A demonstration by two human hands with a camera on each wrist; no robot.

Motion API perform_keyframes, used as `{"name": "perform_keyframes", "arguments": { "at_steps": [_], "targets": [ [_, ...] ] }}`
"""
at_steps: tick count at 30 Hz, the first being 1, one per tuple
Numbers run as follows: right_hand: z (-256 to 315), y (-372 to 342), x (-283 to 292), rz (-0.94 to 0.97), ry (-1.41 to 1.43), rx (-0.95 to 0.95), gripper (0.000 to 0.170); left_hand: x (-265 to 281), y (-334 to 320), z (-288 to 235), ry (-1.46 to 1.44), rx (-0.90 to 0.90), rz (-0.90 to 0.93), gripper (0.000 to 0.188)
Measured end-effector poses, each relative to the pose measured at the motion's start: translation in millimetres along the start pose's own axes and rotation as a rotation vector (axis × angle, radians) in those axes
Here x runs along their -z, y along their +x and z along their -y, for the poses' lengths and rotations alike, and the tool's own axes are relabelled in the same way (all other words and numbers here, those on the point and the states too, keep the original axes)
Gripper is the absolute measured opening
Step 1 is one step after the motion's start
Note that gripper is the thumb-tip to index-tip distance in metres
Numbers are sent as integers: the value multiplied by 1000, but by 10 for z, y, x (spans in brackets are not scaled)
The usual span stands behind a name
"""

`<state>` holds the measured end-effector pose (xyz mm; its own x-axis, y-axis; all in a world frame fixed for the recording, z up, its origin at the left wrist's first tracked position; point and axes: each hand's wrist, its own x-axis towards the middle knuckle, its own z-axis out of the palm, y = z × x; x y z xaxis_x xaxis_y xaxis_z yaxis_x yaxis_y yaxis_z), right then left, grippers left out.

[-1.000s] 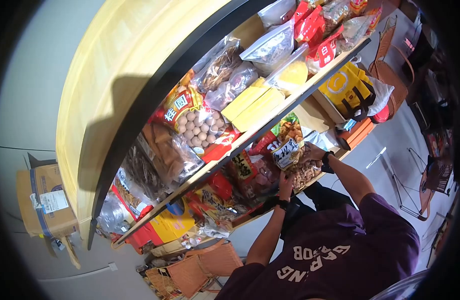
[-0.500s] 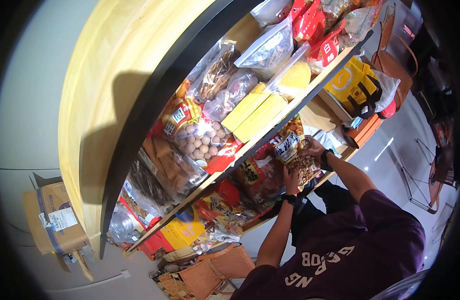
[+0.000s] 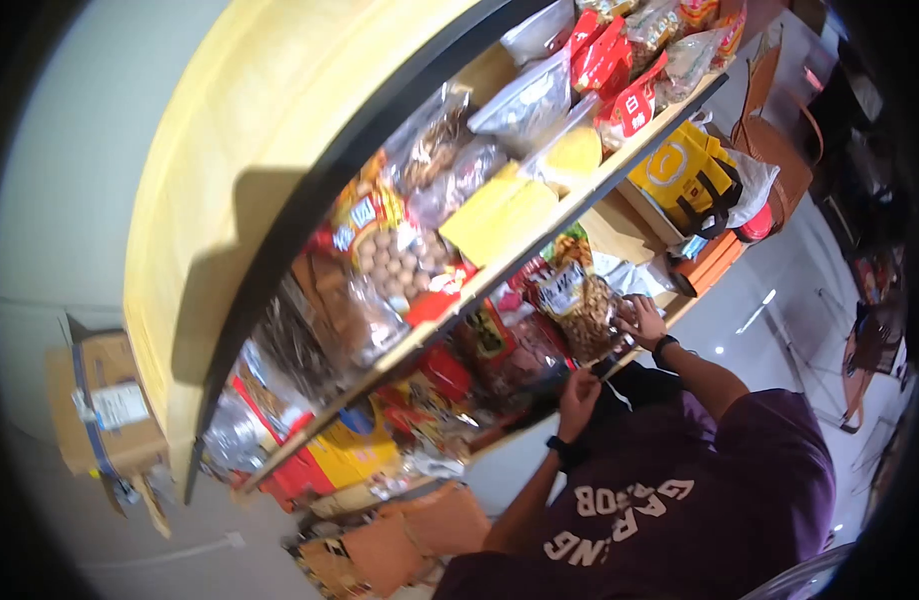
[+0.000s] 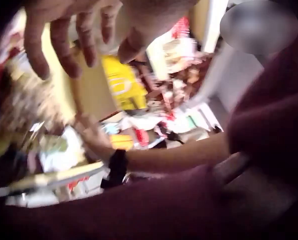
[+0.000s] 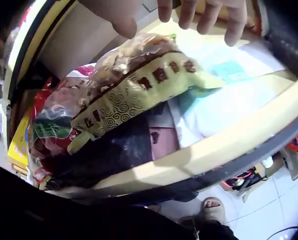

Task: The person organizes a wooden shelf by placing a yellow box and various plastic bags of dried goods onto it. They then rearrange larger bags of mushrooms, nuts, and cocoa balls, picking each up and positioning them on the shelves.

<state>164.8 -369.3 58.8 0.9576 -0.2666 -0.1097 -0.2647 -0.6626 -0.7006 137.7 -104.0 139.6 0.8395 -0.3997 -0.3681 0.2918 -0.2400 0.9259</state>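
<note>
A clear bag of dried mushrooms with a printed label lies on the lower shelf. Seen in the right wrist view, the bag has a pale green and gold band with dark lettering. My right hand is at the bag's right end, its fingers loosely spread. In the right wrist view those fingers hang apart with nothing pinched between them. My left hand is below the bag, at the shelf's front edge. Its fingers droop, separate and holding nothing, in the blurred left wrist view.
Beside the mushrooms lies a red-labelled bag. The upper shelf overhangs them, crowded with bagged dried goods and yellow packs. A yellow bag stands right of the shelf bay. A cardboard box is at far left.
Both hands were on the mushroom bag; my left hand has dropped away toward the shelf edge. My right hand has shifted to the bag's right end, and more of its contents shows.
</note>
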Motion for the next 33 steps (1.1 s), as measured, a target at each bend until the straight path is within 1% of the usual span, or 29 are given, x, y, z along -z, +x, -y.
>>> {"name": "perform_keyframes", "arguments": {
  "at_steps": [1, 2, 4, 5, 6, 7, 8, 9, 10, 11, 12, 13, 14, 15, 16, 18, 19, 20, 22, 23, 26, 28, 29, 30, 31, 32, 33],
  "targets": [
    [-118, -144, 63, -54, -27, 40, 57, 36, -68, -533, 101, -64, 23, 47],
    [-148, -266, 182, -103, 0, 31, 47, 69, -138, -1096, 201, -130, 40, 44],
    [-390, -481, 312, -230, -11, -2, 35, 95, -464, -2612, 226, -527, 65, 43],
    [-554, -535, 361, -243, 34, -85, 31, 156, -620, -3114, 240, -868, 114, 42],
    [-682, -672, 397, -249, 77, -177, 26, 224, -844, -3622, 406, -1050, 189, 39],
    [-696, -796, 488, -329, 81, -177, 23, 228, -1052, -3910, 433, -1194, 162, 35],
    [-640, -897, 611, -316, 128, -288, 19, 150, -1214, -4096, 432, -1303, 34, 31],
    [-848, -1103, 619, -330, 45, -319, 18, 32, -1372, -4226, 416, -1346, -179, 28],
    [-1020, -1110, 612, -376, -29, -334, 17, -108, -1480, -4307, 391, -1335, -392, 25],
    [-941, -1104, 674, -370, -25, -385, 17, -140, -1460, -4312, 378, -1430, -403, 33],
    [-870, -1226, 761, -360, -27, -449, 16, -118, -1540, -4373, 350, -1386, -358, 36],
    [-971, -1265, 724, -387, -15, -469, 15, -91, -1615, -4447, 321, -1341, -315, 39],
    [-1071, -1307, 680, -391, -62, -443, 16, 46, -1648, -4474, 348, -1359, -249, 34],
    [-1108, -1339, 656, -390, -52, -451, 15, 229, -1693, -4466, 394, -1396, -162, 29],
    [-934, -1316, 660, -388, -38, -453, 14, 350, -1747, -4450, 422, -1426, -100, 25],
    [-623, -1316, 749, -367, 21, -336, 13, 488, -1799, -4463, 397, -1433, -53, 22],
    [-459, -1318, 795, -400, 52, -269, 12, 523, -1804, -4487, 364, -1432, -46, 21],
    [-293, -1323, 846, -415, 85, -277, 13, 557, -1807, -4512, 332, -1431, -39, 21],
    [-104, -1366, 896, -518, 114, -207, 14, 577, -1826, -4558, 229, -1402, 47, 16],
    [-9, -1439, 949, -523, 161, -237, 15, 575, -1836, -4577, 160, -1371, 76, 14],
    [56, -1729, 1024, -595, 137, -265, 18, 814, -1667, -4468, -78, -1258, 230, 39],
    [-6, -1983, 987, -676, 98, -241, 19, 852, -1446, -4350, -165, -1433, 230, 63],
    [63, -2076, 1006, -653, 98, -309, 18, 871, -1339, -4286, -205, -1520, 231, 76],
    [80, -2278, 1040, -615, 87, -383, 18, 867, -1431, -4258, -160, -1504, 280, 68],
    [-89, -2468, 973, -628, 32, -364, 18, 862, -1522, -4227, -113, -1486, 327, 61],
    [-336, -2600, 867, -645, -27, -339, 18, 881, -1622, -4342, -12, -1505, 335, 45],
    [-525, -2748, 754, -619, -36, -409, 19, 901, -1722, -4455, 88, -1526, 342, 30]
  ]
}}
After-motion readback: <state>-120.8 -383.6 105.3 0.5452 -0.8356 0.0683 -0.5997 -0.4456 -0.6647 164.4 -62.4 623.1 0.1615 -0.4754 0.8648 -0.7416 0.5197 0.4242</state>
